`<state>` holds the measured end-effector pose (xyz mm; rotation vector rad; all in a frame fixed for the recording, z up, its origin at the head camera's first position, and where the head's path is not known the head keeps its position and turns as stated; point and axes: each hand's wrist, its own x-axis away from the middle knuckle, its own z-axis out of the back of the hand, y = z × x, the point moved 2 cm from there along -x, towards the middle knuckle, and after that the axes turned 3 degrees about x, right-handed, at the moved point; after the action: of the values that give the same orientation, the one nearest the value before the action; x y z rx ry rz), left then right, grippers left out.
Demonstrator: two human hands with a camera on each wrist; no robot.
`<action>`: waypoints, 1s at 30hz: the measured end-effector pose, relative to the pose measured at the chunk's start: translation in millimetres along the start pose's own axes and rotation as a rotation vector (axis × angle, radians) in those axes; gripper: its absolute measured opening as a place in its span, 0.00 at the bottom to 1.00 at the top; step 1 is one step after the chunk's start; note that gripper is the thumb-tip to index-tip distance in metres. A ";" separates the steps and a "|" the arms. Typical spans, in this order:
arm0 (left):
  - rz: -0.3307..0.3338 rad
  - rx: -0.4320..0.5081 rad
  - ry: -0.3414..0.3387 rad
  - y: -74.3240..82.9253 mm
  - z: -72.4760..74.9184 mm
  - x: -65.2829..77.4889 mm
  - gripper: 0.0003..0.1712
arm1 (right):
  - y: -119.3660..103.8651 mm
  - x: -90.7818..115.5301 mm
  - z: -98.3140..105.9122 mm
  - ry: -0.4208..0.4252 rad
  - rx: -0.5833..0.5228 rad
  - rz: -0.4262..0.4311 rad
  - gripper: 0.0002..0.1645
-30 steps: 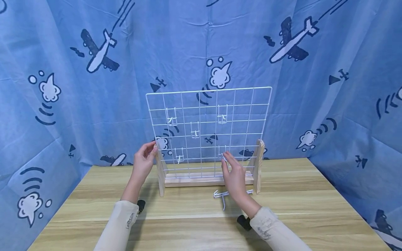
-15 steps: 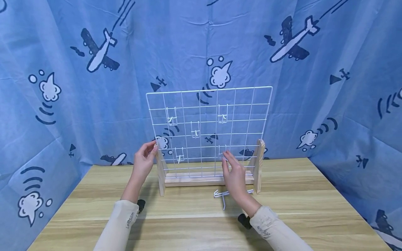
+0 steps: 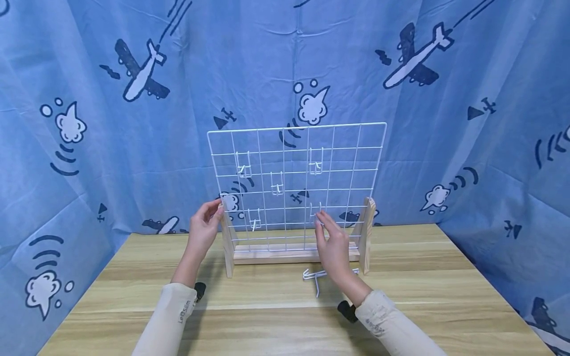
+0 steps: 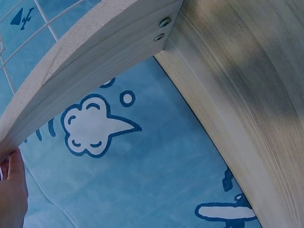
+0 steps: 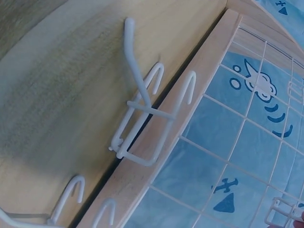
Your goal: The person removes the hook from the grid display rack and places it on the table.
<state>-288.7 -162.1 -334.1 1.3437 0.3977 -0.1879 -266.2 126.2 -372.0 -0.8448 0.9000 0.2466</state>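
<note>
A white wire grid panel (image 3: 296,190) stands upright in a wooden stand (image 3: 276,256). My left hand (image 3: 206,223) grips the top of the stand's left upright (image 3: 227,247); its fingertips show at the edge of the left wrist view. Before the lower right of the grid, my right hand (image 3: 334,245) pinches a white wire hook (image 5: 279,212), its lower part covered by the fingers. Several similar hooks hang on the panel, among them an upper-left hook (image 3: 243,168), an upper-right hook (image 3: 315,167), a middle hook (image 3: 277,188) and a lower-left hook (image 3: 254,222).
Loose white wire hooks (image 5: 137,114) lie on the wooden table (image 3: 267,316) in front of the stand, partly behind my right hand in the head view. A blue curtain (image 3: 191,99) with airplane prints hangs behind and on both sides.
My right hand and the hook in it have shifted up very slightly against the grid. The left hand keeps its place on the upright.
</note>
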 end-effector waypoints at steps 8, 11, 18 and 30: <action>0.000 0.004 0.001 -0.7 -0.4 -0.3 0.19 | -3.3 -0.6 2.9 -0.017 0.000 0.002 0.15; -0.006 0.005 0.000 -0.7 -0.5 -0.5 0.19 | -5.2 -0.7 3.8 -0.013 -0.005 0.014 0.15; -0.024 0.001 0.005 -0.6 -0.3 -1.3 0.19 | -11.4 -0.7 5.2 -0.007 -0.008 0.051 0.15; -0.055 0.011 0.004 -24.4 2.0 -10.9 0.22 | -18.1 4.1 5.0 -0.059 -0.013 0.107 0.16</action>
<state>-307.1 -170.5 -351.7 1.3450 0.4380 -0.2339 -251.4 117.4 -363.7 -0.7989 0.8899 0.3689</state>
